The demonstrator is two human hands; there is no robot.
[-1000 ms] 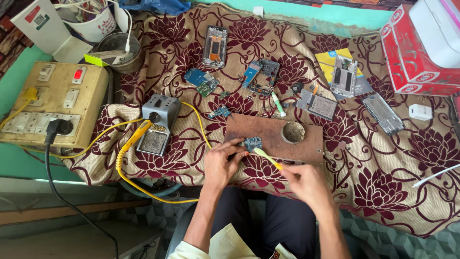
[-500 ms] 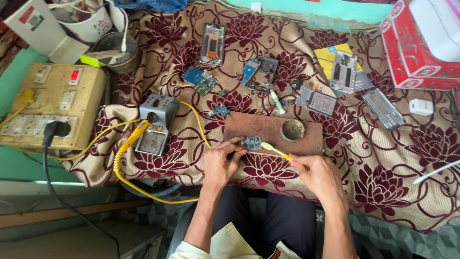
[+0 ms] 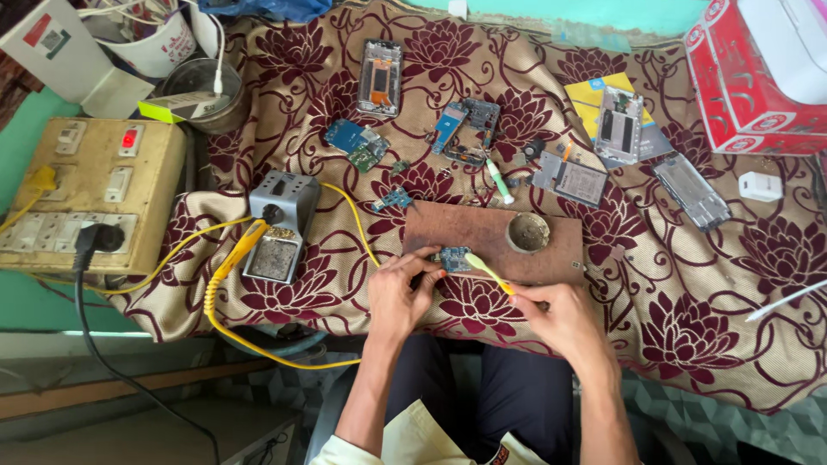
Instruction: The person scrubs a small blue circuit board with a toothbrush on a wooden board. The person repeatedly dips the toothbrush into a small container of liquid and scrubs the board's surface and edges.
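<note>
The left hand point(image 3: 398, 291) pinched a small blue circuit board point(image 3: 451, 257) by its left edge, fingers closed on it, pressing it down on the near edge of a brown wooden block point(image 3: 482, 234). The right hand point(image 3: 564, 320) was closed around the yellow handle of a small brush point(image 3: 489, 273), whose pale head reached up and left to touch the board's right side. So the board lay between the two hands, just beyond the left fingertips and up-left of the right hand, with the hands themselves near each other but apart.

Beyond the right hand, a round shallow tin point(image 3: 527, 232) sat on the block's far right part. To the left of the left hand stood a grey soldering iron stand point(image 3: 280, 224) with a yellow cable point(image 3: 226, 320) looping below it, and farther left a worn beige switchboard point(image 3: 90, 194) with a red light lit and a black plug in it. Farther out than both hands, phone frames and boards lay scattered over the bench's maroon-flowered cloth point(image 3: 689, 336): a phone frame point(image 3: 380, 77), a blue board point(image 3: 357, 143), and a green-tipped tool point(image 3: 499, 180). Well off to the right stood a red box point(image 3: 745, 95).
</note>
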